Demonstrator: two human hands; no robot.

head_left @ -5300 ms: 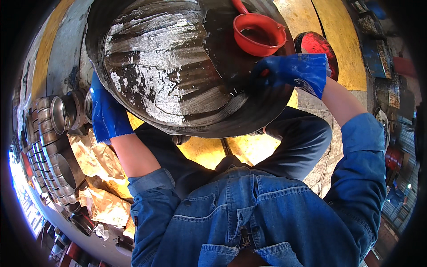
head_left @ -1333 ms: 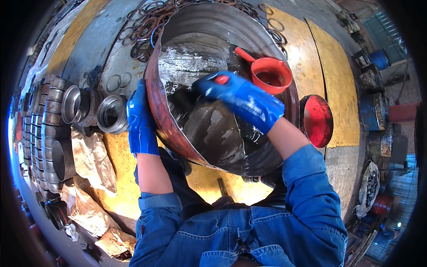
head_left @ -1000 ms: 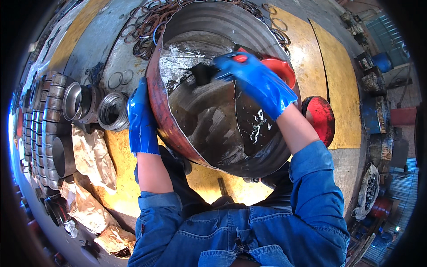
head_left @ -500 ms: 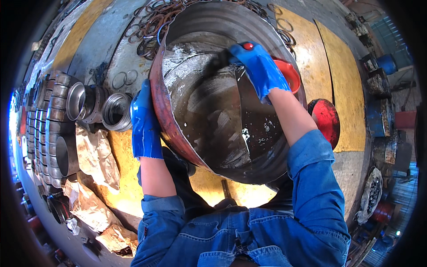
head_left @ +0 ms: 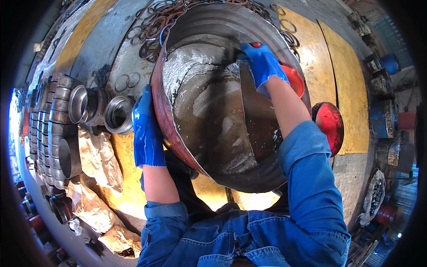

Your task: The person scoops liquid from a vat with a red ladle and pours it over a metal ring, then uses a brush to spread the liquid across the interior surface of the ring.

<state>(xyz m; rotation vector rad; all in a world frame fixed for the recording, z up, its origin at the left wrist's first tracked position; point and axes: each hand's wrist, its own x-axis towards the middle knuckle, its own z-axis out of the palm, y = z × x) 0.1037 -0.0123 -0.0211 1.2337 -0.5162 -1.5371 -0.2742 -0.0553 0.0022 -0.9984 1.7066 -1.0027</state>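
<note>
A large, open-topped drum (head_left: 159, 91) with a reddish outer wall is in front of me, tilted toward me. Its inside is wet, with a dark liquid and silvery smears. My left hand (head_left: 147, 129), in a blue rubber glove, lies along the drum's left outer wall with fingers stretched out. My gloved right hand (head_left: 262, 64) is inside the drum at the upper right. It is closed round what looks like a brush, whose red handle end (head_left: 255, 45) sticks out above the fist; its dark head is blurred. Beside that wrist, inside the drum, sits a red bowl (head_left: 295, 80).
Rusty metal rings (head_left: 155, 31) are piled beyond the drum. At left are bright ring-shaped parts (head_left: 119, 115), stacked metal cylinders (head_left: 58, 118) and brown paper (head_left: 100, 158). A red and black rounded object (head_left: 329, 127) stands right of the drum. Yellow boards (head_left: 349, 84) cover part of the floor.
My right hand has moved slightly right and down with the brush, and the smears in the drum look different. My left hand stays against the drum wall.
</note>
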